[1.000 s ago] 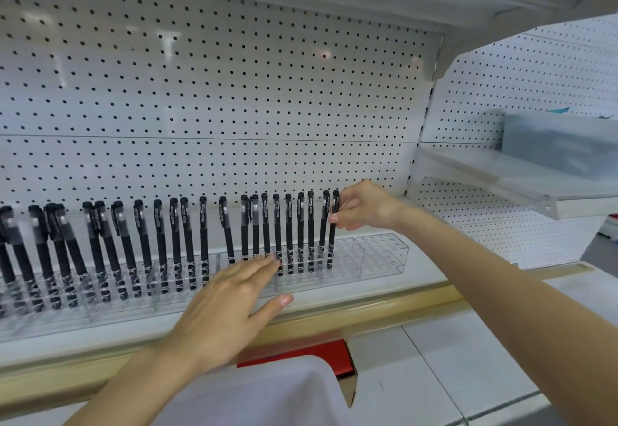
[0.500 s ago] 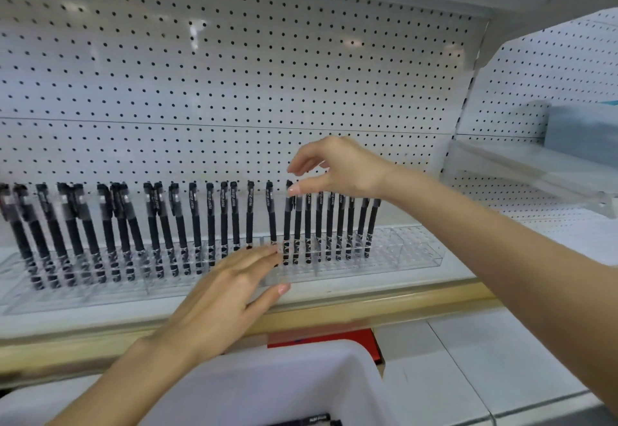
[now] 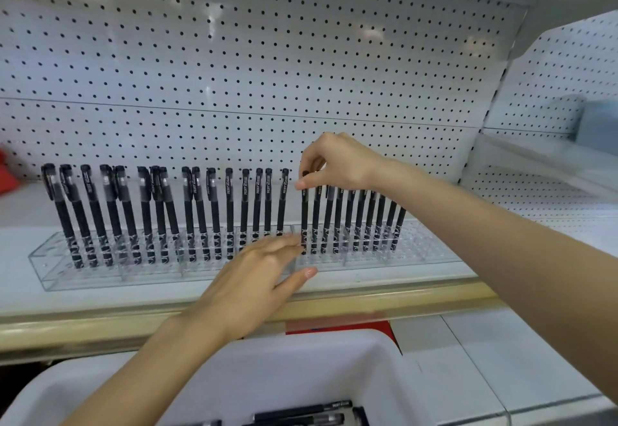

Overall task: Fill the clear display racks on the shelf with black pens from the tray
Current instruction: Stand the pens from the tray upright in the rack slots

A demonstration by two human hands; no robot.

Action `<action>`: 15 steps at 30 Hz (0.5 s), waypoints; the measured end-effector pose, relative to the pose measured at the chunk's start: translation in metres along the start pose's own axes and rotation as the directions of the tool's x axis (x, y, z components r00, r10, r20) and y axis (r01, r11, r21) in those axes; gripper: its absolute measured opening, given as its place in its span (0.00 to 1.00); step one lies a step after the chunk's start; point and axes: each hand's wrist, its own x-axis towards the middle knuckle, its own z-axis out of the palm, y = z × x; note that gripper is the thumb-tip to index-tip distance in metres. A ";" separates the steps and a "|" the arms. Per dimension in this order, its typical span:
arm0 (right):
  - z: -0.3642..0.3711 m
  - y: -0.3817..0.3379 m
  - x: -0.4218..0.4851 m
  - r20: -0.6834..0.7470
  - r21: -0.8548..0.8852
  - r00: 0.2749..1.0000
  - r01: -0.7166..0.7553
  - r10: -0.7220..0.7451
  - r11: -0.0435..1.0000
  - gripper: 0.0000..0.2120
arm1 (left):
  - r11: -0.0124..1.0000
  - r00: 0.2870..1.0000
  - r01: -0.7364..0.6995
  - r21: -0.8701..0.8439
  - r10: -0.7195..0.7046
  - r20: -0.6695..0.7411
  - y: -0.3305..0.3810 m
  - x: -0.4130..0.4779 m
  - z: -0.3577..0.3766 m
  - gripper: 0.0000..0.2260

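Note:
Clear display racks (image 3: 421, 256) lie in a row along the white shelf, with several black pens (image 3: 187, 211) standing upright in the back holes. My right hand (image 3: 337, 163) pinches the cap of one standing black pen (image 3: 304, 218) near the row's middle. My left hand (image 3: 254, 283) rests with straight fingers on the rack's front, just below that pen. More loose black pens (image 3: 301, 415) lie in the white tray (image 3: 351, 352) at the bottom of the view.
A white pegboard (image 3: 267, 58) backs the shelf. The shelf's beige front edge (image 3: 384, 302) runs across the view. A red item (image 3: 5, 171) sits at the far left. A second shelf bay (image 3: 551, 171) lies to the right.
My right hand moved left from the row's right end to a pen near the middle and now pinches its cap. My left hand stayed on the rack. The view shifted down.

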 end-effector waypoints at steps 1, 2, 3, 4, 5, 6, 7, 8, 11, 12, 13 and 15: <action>-0.001 0.001 0.000 0.009 0.013 1.000 -0.004 0.004 1.000 0.08 | 1.000 1.000 0.002 -0.002 -0.002 0.004 0.001 0.000 -0.001 0.32; -0.001 0.002 0.001 0.018 0.022 1.000 -0.009 0.009 1.000 0.08 | 1.000 1.000 0.005 -0.004 -0.005 0.007 0.002 -0.001 -0.002 0.31; -0.002 0.003 0.001 0.029 0.031 0.999 -0.017 0.016 0.999 0.08 | 1.000 1.000 0.005 -0.002 -0.005 0.006 0.002 -0.001 -0.002 0.30; -0.003 0.005 0.002 0.041 0.039 0.999 -0.028 0.026 0.999 0.08 | 1.000 1.000 0.004 0.002 -0.004 0.001 0.003 -0.002 -0.003 0.29; -0.004 0.006 0.002 0.054 0.044 0.998 -0.040 0.038 0.998 0.08 | 1.000 1.000 0.001 0.006 -0.001 -0.004 0.004 -0.002 -0.003 0.27; -0.005 0.008 0.002 0.066 0.048 0.997 -0.049 0.046 0.998 0.08 | 1.000 1.000 -0.002 0.010 0.002 -0.008 0.004 -0.002 -0.003 0.26; -0.006 0.009 0.002 0.077 0.055 0.996 -0.055 0.051 0.997 0.08 | 1.000 1.000 -0.003 0.012 0.003 -0.011 0.005 -0.002 -0.003 0.26; -0.006 0.009 0.002 0.085 0.061 0.995 -0.060 0.055 0.996 0.09 | 1.000 1.000 -0.004 0.013 0.005 -0.013 0.004 -0.002 -0.003 0.26; -0.004 0.011 0.003 0.090 0.057 0.994 -0.072 0.066 0.996 0.10 | 1.000 1.000 -0.004 -0.002 0.004 -0.008 0.004 -0.002 -0.004 0.26; -0.003 0.012 0.003 0.091 0.051 0.994 -0.073 0.068 0.996 0.10 | 1.000 1.000 -0.002 -0.008 0.002 -0.005 0.003 -0.002 -0.004 0.26; -0.002 0.012 0.003 0.094 0.042 0.993 -0.074 0.070 0.996 0.10 | 1.000 1.000 -0.001 -0.013 0.001 -0.004 0.003 -0.002 -0.004 0.27; -0.002 0.011 0.001 0.100 0.010 0.992 -0.073 0.071 0.997 0.12 | 0.999 1.000 -0.002 -0.033 0.002 -0.002 0.002 -0.003 -0.003 0.28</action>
